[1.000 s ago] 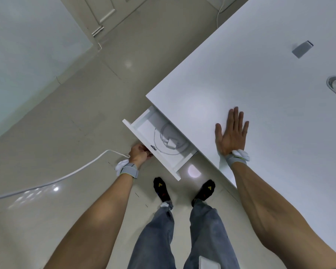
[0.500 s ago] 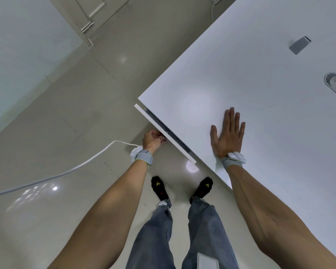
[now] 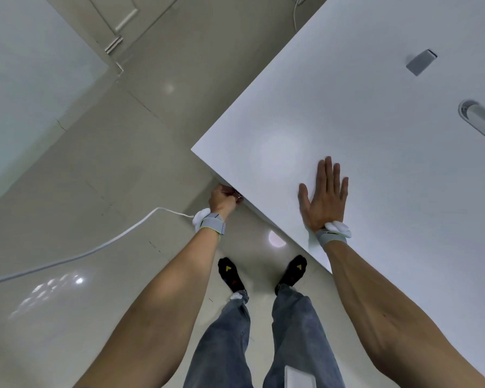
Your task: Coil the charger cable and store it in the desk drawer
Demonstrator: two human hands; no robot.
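Observation:
The white desk (image 3: 361,88) fills the right side of the view. Its drawer is pushed in under the near-left edge, so the drawer front and the charger cable are hidden. My left hand (image 3: 223,198) is tucked under that edge with its fingers curled around the small drawer handle (image 3: 239,196), which only partly shows. My right hand (image 3: 324,197) lies flat on the desktop near the edge, fingers spread, holding nothing.
A white cord (image 3: 109,242) runs across the glossy floor to my left wrist band. A small grey block (image 3: 421,62) and a round metal fitting (image 3: 479,119) sit on the desk at far right. My feet (image 3: 231,273) stand below the desk edge.
The drawer, open with the coiled charger cable inside a second ago, has slid fully shut under the desk. My left hand followed it in. My right hand stayed flat.

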